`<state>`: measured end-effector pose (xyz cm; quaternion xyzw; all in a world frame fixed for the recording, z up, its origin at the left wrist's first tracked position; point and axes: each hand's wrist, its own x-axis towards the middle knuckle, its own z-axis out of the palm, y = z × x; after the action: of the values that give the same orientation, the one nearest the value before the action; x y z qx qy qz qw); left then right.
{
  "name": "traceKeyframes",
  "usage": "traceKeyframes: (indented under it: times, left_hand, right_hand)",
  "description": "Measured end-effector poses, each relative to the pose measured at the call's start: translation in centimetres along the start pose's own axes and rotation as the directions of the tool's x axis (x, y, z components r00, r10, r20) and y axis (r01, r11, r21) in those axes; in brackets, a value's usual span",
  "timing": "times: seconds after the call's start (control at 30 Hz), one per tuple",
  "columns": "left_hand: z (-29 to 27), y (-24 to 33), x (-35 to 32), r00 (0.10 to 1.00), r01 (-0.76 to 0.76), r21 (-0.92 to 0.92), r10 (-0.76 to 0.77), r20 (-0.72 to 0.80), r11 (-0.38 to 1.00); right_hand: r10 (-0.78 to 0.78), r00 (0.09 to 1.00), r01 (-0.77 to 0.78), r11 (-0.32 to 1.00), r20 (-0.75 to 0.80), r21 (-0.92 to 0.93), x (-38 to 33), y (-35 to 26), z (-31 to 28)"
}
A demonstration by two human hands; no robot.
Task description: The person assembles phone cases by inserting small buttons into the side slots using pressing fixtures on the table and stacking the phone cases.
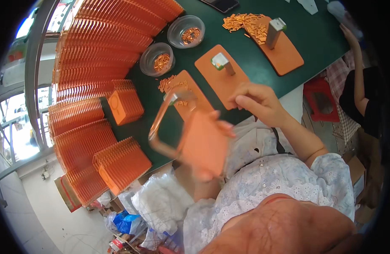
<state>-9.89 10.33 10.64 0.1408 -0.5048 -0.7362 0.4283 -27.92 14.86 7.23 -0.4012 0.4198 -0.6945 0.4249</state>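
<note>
While our left hand (pixel 212 139) grips a blurred orange plate (pixel 201 148) in front of the green table (pixel 313 38), fingers wrapped on its edge, our right hand (pixel 256 101) hovers above it, fingers curled together. Stacked plates (pixel 97 63) left of the table look finished; loose copper pins (pixel 245 23) remain.

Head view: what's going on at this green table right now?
A person sits at a green table. The left hand holds up a flat orange plate with a thin orange frame, blurred by motion. The right hand hovers beside it, fingers curled. Stacks of orange frames and two bowls of small orange pieces lie on the table.
</note>
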Motion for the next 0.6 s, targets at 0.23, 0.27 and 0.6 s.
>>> traceKeyframes:
  times: [0.23, 0.27, 0.6]
  left_hand:
    - [-6.8, 18.2, -1.4, 0.769, 0.307, 0.938, 0.539, -0.344, 0.159]
    - [-8.3, 20.2, -2.1, 0.762, 0.38, 0.922, 0.59, -0.268, -0.071]
    - [-17.3, 28.5, -2.9, 0.669, 0.737, 0.65, 0.337, -0.663, -0.186]
  right_hand:
    - [0.067, 0.993, -0.019, 0.895, 0.094, -0.446, -2.2, 4.0, -0.9]
    - [0.072, 0.989, 0.0, 0.874, 0.13, -0.486, -2.5, 4.5, -0.8]
    - [-0.111, 0.956, 0.218, 0.889, 0.273, -0.402, -2.5, 4.5, -1.0]
